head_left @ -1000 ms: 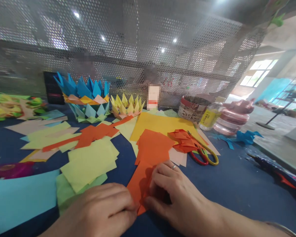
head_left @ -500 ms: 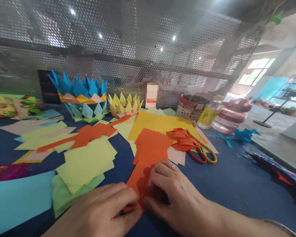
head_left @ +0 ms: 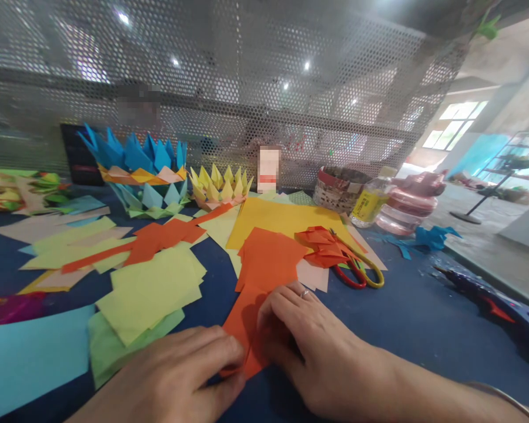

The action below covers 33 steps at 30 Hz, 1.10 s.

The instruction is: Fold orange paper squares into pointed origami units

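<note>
An orange sheet of paper (head_left: 238, 320) lies on the dark blue table in front of me, a crease running near its front edge. My left hand (head_left: 194, 364) pinches its front left corner between thumb and fingers. On the sheet's right side my right hand (head_left: 304, 335), with a ring, has its fingers curled on the paper; the thumb tip is partly hidden. Just beyond is a stack of orange sheets (head_left: 271, 255), overlapping a large yellow sheet (head_left: 286, 217). Scissors with red and yellow handles (head_left: 374, 276) rest beside folded orange pieces (head_left: 321, 244).
Pale green sheets (head_left: 154, 288) and a light blue sheet (head_left: 35, 358) lie left. Behind stand blue (head_left: 145, 153) and yellow (head_left: 223, 188) folded-paper crowns, a woven basket (head_left: 339, 191), a bottle (head_left: 370, 202) and a pink jug (head_left: 408, 202). A glue gun (head_left: 494, 302) lies right.
My right thumb has drawn back from the left fingertips, rightward over the orange sheet, exposing more of its front edge. The left hand keeps its pinch. The whole view has shifted slightly.
</note>
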Available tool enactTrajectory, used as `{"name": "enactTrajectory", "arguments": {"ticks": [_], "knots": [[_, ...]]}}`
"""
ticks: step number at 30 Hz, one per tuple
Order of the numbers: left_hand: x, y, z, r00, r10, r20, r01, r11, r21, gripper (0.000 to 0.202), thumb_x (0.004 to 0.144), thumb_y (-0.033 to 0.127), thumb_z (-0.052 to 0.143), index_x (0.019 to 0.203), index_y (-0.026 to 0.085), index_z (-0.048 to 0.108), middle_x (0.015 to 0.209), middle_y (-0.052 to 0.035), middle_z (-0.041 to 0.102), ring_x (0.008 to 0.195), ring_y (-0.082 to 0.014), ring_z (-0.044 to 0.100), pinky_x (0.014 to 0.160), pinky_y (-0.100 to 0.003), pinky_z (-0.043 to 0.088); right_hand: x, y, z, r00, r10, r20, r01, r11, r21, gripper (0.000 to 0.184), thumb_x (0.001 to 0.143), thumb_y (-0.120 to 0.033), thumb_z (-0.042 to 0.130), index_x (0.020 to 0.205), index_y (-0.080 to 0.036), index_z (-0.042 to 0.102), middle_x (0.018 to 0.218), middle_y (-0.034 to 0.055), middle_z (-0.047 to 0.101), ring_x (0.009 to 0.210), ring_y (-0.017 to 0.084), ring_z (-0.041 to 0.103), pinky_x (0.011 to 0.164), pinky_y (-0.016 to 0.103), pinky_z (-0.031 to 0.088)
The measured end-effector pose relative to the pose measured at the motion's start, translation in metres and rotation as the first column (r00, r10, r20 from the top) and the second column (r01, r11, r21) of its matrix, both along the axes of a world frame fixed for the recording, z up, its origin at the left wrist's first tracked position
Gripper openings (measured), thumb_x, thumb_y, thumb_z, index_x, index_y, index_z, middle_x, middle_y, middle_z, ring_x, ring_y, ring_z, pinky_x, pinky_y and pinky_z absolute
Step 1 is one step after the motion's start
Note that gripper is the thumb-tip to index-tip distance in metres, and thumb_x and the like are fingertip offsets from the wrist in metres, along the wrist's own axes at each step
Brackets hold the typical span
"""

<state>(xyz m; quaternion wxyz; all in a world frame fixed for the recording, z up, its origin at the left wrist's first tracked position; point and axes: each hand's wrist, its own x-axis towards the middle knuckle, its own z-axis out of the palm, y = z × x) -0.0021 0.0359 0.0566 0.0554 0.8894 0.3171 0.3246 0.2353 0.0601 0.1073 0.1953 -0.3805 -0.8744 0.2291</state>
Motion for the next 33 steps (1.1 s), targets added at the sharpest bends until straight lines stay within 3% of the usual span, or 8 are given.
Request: {"name": "enactTrajectory", "arguments": {"ticks": [4,7,11,16,20,24,29,33], "knots": [[0.005,0.005,-0.015,0.996,-0.016,0.092,0.008,0.996,0.091,0.034,0.106,0.012,0.037,0.093,0.025,0.066,0.08,0.0022,0.067,0.068,-0.0127,0.062,0.063,-0.029,0.042,-0.006,-0.002,-0.003,0.994,-0.105,0.008,0.105,0.992,-0.07,0.028,0.082,-0.01,0.079,0.093,-0.021,0.056,0.098,0.0023,0.065,0.088,0.021,0.058,0.083,0.037,0.046],[0.006,0.004,-0.014,0.996,0.002,0.087,-0.003,1.0,0.007,0.03,0.107,0.015,0.041,0.092,0.025,0.064,0.079,0.0029,0.066,0.069,-0.0128,0.063,0.064,-0.028,0.043,-0.009,-0.004,-0.004,0.986,-0.165,0.018,0.166,0.981,-0.097,0.034,0.08,-0.013,0.086,0.095,-0.022,0.057,0.102,0.0022,0.066,0.091,0.022,0.058,0.085,0.038,0.045],[0.003,0.002,-0.002,0.997,-0.031,0.067,0.034,0.998,-0.046,0.027,0.104,0.011,0.042,0.089,0.024,0.061,0.077,0.0039,0.063,0.067,-0.0112,0.06,0.062,-0.025,0.042,-0.006,-0.002,-0.001,0.991,-0.13,-0.004,0.129,0.983,-0.13,0.032,0.079,-0.001,0.077,0.096,-0.022,0.059,0.101,0.0013,0.067,0.092,0.021,0.059,0.086,0.037,0.045],[-0.004,0.007,0.011,0.989,-0.15,0.003,0.15,0.989,0.012,0.034,0.094,0.004,0.039,0.096,0.025,0.066,0.088,0.0007,0.07,0.076,-0.0138,0.065,0.068,-0.025,0.047,0.002,0.004,0.004,0.998,-0.055,-0.017,0.051,0.986,-0.157,0.045,0.073,0.012,0.063,0.103,-0.021,0.063,0.103,0.002,0.067,0.094,0.021,0.061,0.087,0.036,0.048],[-0.013,0.015,0.019,0.989,-0.127,-0.074,0.132,0.989,0.066,0.056,0.084,0.0,0.04,0.124,0.03,0.063,0.12,0.0002,0.076,0.111,-0.0162,0.071,0.096,-0.024,0.055,0.005,0.004,0.007,1.0,-0.002,0.006,0.003,0.989,-0.148,0.045,0.074,0.012,0.059,0.106,-0.019,0.063,0.107,0.0043,0.067,0.102,0.022,0.062,0.094,0.038,0.049],[-0.022,0.021,0.023,0.983,-0.037,-0.179,0.063,0.988,0.143,0.068,0.077,0.0,0.042,0.134,0.033,0.06,0.144,0.0071,0.068,0.134,-0.0111,0.061,0.119,-0.021,0.042,0.004,0.004,0.006,1.0,0.012,-0.003,-0.012,0.991,-0.132,0.043,0.076,0.011,0.058,0.105,-0.019,0.064,0.11,0.0045,0.068,0.104,0.023,0.062,0.095,0.039,0.049],[-0.027,0.03,0.028,0.961,-0.229,-0.152,0.217,0.972,-0.09,0.038,0.098,0.0,0.042,0.11,0.029,0.064,0.125,0.0043,0.072,0.122,-0.011,0.064,0.105,-0.02,0.047,0.003,0.006,-0.002,0.994,0.05,-0.097,-0.058,0.995,-0.085,0.04,0.075,0.013,0.059,0.097,-0.019,0.068,0.095,0.0001,0.07,0.091,0.018,0.063,0.086,0.033,0.048],[-0.027,0.029,0.028,0.953,-0.3,-0.042,0.265,0.893,-0.364,0.022,0.111,0.017,0.05,0.098,0.029,0.064,0.099,0.0078,0.071,0.1,-0.008,0.065,0.096,-0.018,0.046,0.004,0.006,-0.006,0.976,0.168,-0.141,-0.169,0.986,0.006,0.027,0.086,0.007,0.062,0.087,-0.018,0.073,0.091,0.0013,0.072,0.091,0.017,0.065,0.086,0.03,0.048]]}}
